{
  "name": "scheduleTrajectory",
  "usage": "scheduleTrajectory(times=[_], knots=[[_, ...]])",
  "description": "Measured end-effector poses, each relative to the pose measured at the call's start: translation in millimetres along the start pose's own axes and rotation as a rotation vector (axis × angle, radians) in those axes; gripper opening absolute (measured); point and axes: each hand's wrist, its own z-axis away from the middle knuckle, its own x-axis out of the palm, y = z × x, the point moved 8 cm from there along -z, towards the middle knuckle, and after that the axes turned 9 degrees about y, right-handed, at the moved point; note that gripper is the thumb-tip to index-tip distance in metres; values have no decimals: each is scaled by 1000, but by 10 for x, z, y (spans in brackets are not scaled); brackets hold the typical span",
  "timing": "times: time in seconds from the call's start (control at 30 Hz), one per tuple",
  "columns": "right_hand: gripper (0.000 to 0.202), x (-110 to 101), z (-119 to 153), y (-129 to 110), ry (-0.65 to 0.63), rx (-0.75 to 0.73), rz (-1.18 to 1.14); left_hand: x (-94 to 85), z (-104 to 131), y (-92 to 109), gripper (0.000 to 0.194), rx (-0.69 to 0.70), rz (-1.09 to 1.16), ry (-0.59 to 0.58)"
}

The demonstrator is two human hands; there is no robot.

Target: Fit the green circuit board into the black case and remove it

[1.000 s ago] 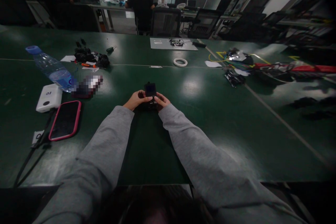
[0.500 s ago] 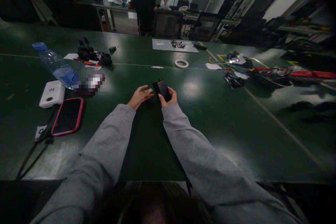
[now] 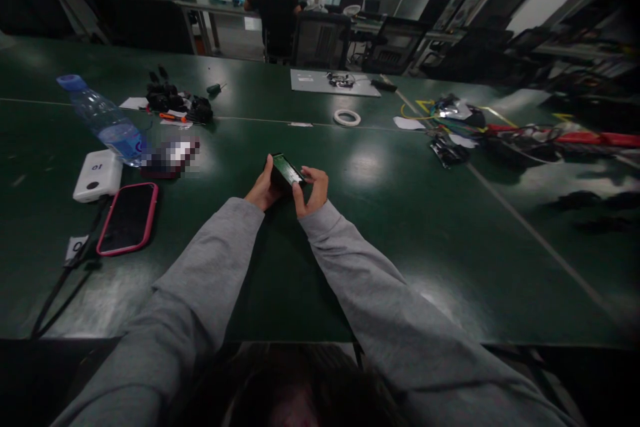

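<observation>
Between my hands is a small black rectangular device (image 3: 287, 169), tilted up from the table. Its glossy face shows green and white, whether lit or reflecting I cannot tell. My left hand (image 3: 264, 190) wraps its left side, thumb along the edge and the fingers partly hidden beneath. At its lower right corner my right hand (image 3: 314, 191) pinches it, the thumb in front and the fingers bent behind. Closest on the left lies a phone in a pink case (image 3: 129, 219), screen dark.
On the left stand a tilted water bottle (image 3: 107, 123) and a white power bank (image 3: 98, 175) with a black cable (image 3: 63, 280). A white tape roll (image 3: 347, 118) lies ahead. Wires (image 3: 455, 120) and a red strap (image 3: 570, 138) lie right. A person (image 3: 273, 7) sits beyond the green table (image 3: 400, 227).
The device has moved left and turned, its face going from dark to green and white. My left hand, earlier apart from it, has closed on it. My right hand has shifted to its lower corner.
</observation>
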Motion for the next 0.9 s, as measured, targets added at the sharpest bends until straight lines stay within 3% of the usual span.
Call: scheduleTrajectory(times=[0.1,0.23,0.4,0.57,0.67,0.8,0.9], knots=[[48,-50,-10,200,69,165,-119,-65,8,-33,70,-109,236,104],[51,158,89,488,50,479,-354,9,89,28,60,-132,416,130],[55,573,294,598,-117,787,-685,92,162,108,57,-111,441,78],[69,663,301,667,-261,903,-797,82,145,43,54,-156,364,77],[73,425,156,716,-141,747,-564,129,156,-29,52,-205,367,127],[75,53,-56,435,-16,172,13,245,215,-94,54,-239,399,197],[68,69,-25,239,-60,-136,251,350,248,-105,64,-255,410,113]])
